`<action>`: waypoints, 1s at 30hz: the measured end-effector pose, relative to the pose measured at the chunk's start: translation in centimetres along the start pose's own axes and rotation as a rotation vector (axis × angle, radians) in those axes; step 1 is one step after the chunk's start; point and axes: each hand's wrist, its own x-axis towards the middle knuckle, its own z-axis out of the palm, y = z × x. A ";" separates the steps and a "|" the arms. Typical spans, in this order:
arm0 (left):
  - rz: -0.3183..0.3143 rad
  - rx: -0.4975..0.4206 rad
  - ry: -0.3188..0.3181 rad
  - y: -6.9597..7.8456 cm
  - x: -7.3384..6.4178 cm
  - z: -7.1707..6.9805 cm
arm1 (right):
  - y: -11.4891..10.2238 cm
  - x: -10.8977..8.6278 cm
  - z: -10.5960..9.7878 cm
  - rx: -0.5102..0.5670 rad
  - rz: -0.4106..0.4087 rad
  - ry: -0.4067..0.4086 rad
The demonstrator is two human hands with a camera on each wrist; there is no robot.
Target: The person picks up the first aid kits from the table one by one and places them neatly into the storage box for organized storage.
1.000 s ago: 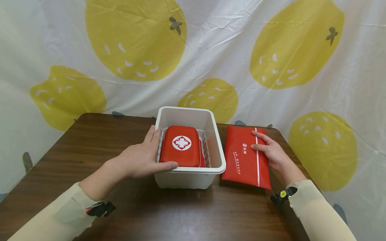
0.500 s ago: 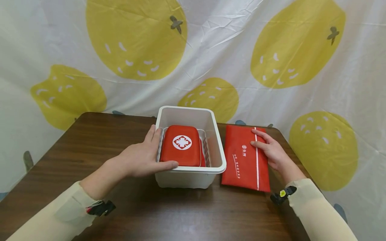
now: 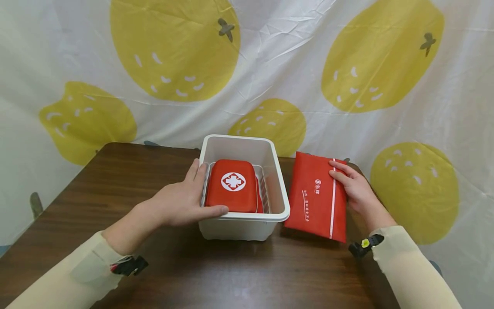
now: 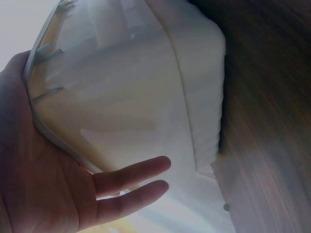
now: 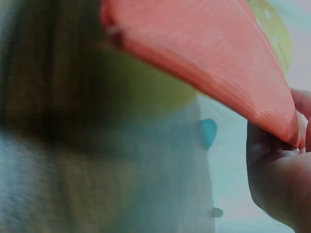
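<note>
A white plastic bin stands on the table, holding a red first-aid case with a white cross emblem. Against its left rim and front corner rests my left hand. In the left wrist view, straight fingers lie along the bin's outer wall. To the bin's right, my right hand grips a flat red pouch with white print and a white stripe, by its right side. The pouch is tilted and raised off the table in the right wrist view; the thumb is underneath.
The brown wooden table extends in front and to the left. Its rounded back edge meets a white curtain printed with yellow lemons. Beside the case, a clear ribbed plastic tray and more red material show inside the bin.
My right hand has moved slightly right and up with the red pouch, whose far edge has risen and turned a little. My left hand and the bin stay put.
</note>
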 end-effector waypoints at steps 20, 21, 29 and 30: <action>-0.001 0.001 -0.001 0.1 0.0 0.0 | -4.2 0.5 -2.0 0.118 -0.171 0.084; -0.001 0.001 -0.001 0.1 0.0 0.0 | -4.4 0.4 -2.0 0.128 -0.176 0.095; -0.003 0.005 0.004 0.0 0.0 0.1 | -7.8 0.3 -1.6 0.329 -0.232 0.219; -0.002 0.004 0.005 0.0 0.0 0.1 | -8.2 0.3 -1.5 0.353 -0.245 0.222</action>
